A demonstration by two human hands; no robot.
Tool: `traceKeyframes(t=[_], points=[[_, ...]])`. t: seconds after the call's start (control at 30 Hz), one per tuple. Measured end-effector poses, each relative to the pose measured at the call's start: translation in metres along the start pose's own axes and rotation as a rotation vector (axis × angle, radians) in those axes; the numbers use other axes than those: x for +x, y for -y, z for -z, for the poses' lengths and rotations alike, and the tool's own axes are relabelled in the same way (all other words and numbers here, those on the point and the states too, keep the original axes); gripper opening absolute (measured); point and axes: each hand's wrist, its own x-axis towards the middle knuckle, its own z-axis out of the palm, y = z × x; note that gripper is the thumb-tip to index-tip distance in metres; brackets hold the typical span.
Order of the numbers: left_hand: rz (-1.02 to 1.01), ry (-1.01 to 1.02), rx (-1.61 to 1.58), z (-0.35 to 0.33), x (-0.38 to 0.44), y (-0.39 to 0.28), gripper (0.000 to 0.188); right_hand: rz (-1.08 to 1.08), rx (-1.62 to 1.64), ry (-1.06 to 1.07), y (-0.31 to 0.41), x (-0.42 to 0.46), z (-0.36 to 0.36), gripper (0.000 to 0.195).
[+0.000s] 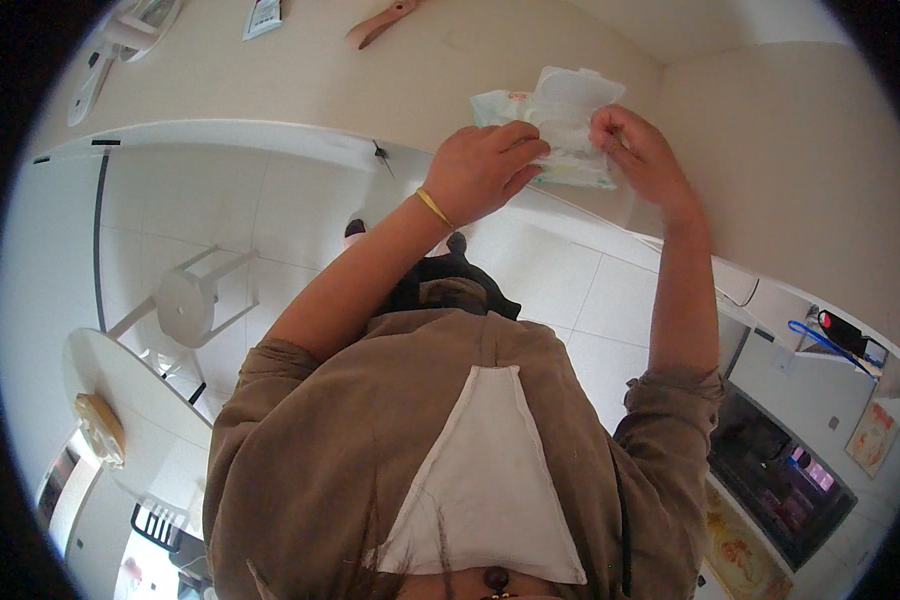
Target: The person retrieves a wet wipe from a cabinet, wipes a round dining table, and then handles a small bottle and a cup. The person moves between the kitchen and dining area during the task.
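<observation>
A soft plastic pack of wet wipes [500,106] lies on the pale counter at the upper right of centre, its translucent flip lid [579,87] raised. My left hand [487,166], with a gold-coloured bangle on the wrist, rests on the near left part of the pack with fingers bent. At the pack's right side is my right hand [630,146], its thumb and fingertips pinched together beside the opening. Whether a wipe or the pack's film is between those fingertips cannot be told. Part of the pack's top is hidden by both hands.
Along the counter [420,82] lie a brown strap-like object [381,27], a small printed sachet [262,18] and a white handled object [88,90]. A wall [780,150] rises at right. Below left stand a white stool [186,307] and a round table [157,427] with a wrapped item.
</observation>
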Motion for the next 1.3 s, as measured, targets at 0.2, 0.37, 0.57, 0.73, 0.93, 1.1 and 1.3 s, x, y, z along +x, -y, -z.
traceKeyframes(t=[0.2, 0.37, 0.57, 0.73, 0.93, 1.1, 1.3], points=[[0.014, -0.100, 0.073, 0.001, 0.003, -0.002, 0.044, 0.140, -0.558, -0.166, 0.031, -0.004, -0.020, 0.018], [0.182, -0.228, -0.110, -0.006, 0.012, 0.000, 0.083, 0.066, -0.603, -0.227, 0.043, -0.009, -0.030, 0.018], [0.250, -0.083, -0.200, -0.002, 0.022, -0.002, 0.089, 0.056, 0.692, -0.717, 0.024, -0.017, -0.026, 0.022], [0.161, -0.025, -0.082, -0.003, 0.024, -0.002, 0.084, 0.201, 1.432, -0.589, 0.045, -0.042, -0.003, 0.035], [-0.120, 0.164, 0.124, -0.001, 0.012, 0.014, 0.058, 0.048, 1.749, -0.721, 0.037, -0.059, -0.009, 0.041], [-0.168, 0.133, 0.331, -0.021, 0.002, 0.015, 0.047, 0.114, 2.006, -0.575, 0.024, -0.083, -0.041, 0.043], [-0.221, 0.132, 0.332, -0.023, 0.035, 0.029, 0.047, -0.020, 2.068, -0.617, 0.045, -0.088, -0.070, 0.046]])
